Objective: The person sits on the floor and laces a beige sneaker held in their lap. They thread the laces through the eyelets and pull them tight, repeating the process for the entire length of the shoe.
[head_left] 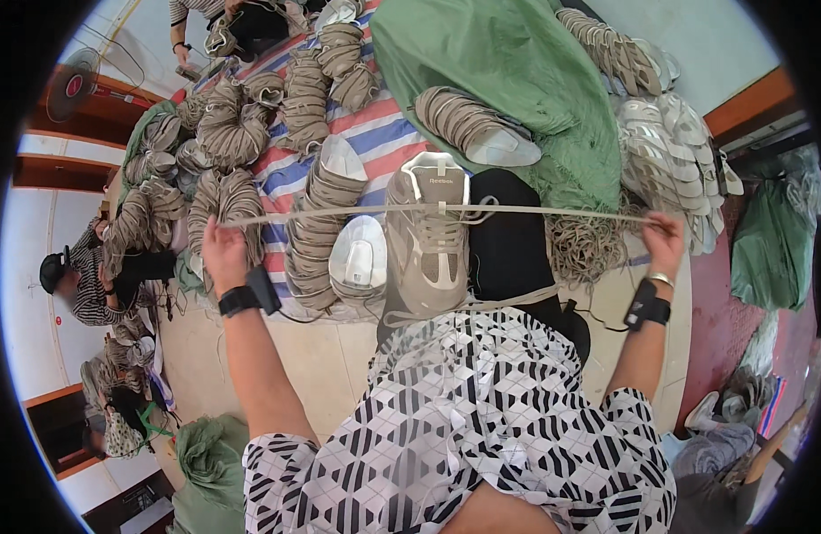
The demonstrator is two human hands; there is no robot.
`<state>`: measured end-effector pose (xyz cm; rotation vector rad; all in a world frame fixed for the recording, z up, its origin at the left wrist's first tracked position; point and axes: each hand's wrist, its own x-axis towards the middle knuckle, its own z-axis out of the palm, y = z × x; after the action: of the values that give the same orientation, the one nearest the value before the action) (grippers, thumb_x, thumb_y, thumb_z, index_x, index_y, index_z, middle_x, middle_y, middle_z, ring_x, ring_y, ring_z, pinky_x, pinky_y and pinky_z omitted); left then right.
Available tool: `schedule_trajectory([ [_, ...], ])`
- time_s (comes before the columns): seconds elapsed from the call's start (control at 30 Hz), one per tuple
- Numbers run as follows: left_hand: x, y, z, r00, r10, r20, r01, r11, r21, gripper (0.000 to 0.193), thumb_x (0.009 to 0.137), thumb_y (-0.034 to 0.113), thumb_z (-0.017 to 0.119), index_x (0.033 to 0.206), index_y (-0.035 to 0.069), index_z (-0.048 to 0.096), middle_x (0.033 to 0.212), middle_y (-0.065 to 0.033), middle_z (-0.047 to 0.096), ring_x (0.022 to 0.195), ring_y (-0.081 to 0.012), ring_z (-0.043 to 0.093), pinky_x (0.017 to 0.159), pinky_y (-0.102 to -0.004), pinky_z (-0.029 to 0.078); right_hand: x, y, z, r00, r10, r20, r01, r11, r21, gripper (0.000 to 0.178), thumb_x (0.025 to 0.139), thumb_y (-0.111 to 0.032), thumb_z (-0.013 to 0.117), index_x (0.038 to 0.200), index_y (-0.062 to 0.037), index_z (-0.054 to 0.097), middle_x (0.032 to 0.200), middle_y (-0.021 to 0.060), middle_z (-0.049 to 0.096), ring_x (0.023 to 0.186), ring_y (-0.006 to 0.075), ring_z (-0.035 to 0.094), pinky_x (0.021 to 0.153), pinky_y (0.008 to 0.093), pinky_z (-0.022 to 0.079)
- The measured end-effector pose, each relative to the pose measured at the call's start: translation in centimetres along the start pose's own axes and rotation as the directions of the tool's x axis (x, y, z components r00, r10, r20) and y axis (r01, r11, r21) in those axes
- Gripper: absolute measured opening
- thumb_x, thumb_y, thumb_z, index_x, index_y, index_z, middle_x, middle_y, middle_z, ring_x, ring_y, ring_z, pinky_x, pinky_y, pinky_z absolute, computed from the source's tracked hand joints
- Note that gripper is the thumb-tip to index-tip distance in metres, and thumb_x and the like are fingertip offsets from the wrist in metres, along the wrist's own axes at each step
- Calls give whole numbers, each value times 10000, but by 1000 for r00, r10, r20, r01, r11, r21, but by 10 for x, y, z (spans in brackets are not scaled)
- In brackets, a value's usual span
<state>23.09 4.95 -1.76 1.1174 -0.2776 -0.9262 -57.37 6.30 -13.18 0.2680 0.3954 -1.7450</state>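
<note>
A beige shoelace (339, 212) is pulled taut, nearly level, between my hands. My left hand (225, 258) pinches its left end, and my right hand (663, 242) pinches the right end. Midway, the lace crosses the tongue of a beige and white shoe upper (428, 267), seeming to pass through the small tongue loop. The upper rests on my leg with its toe toward me, its front partly laced. A second lace (508, 299) lies loosely across my lap. Beside the upper is my black-clad knee (508, 240).
Nested stacks of shoe uppers (317, 240) cover the striped sheet (388, 142) ahead and left. A green sack (490, 53) lies beyond, with a tangled lace pile (588, 249) by my right knee. More uppers (668, 160) are heaped far right. Other people (90, 276) sit left.
</note>
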Motion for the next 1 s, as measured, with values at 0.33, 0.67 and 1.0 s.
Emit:
schedule_trajectory([
  [0.33, -121, -95, 112, 789, -88, 608, -305, 804, 511, 159, 890, 145, 621, 1022, 64, 653, 836, -14, 607, 675, -133, 557, 634, -285, 475, -26, 37, 31, 992, -115, 45, 120, 816, -566, 212, 896, -200, 618, 1019, -28, 633, 745, -3, 544, 571, 98, 430, 571, 240, 375],
  [0.67, -186, -120, 196, 180, -208, 961, -976, -159, 148, 184, 726, 159, 723, 881, 108, 638, 827, -44, 528, 839, -262, 553, 707, -357, 495, -76, 252, 107, 884, 369, 288, 325, -43, -945, 192, 878, -129, 605, 1004, -5, 681, 852, 46, 668, 530, 77, 540, 480, 206, 431],
  [1.0, -188, -124, 193, 269, -292, 918, -953, -218, 210, 139, 760, 181, 692, 817, 88, 606, 858, -70, 539, 867, -275, 569, 712, -372, 502, -81, 273, 93, 780, 419, 464, 572, -178, -801, 176, 858, -117, 610, 978, 2, 659, 823, 105, 620, 557, 179, 592, 497, 280, 485],
])
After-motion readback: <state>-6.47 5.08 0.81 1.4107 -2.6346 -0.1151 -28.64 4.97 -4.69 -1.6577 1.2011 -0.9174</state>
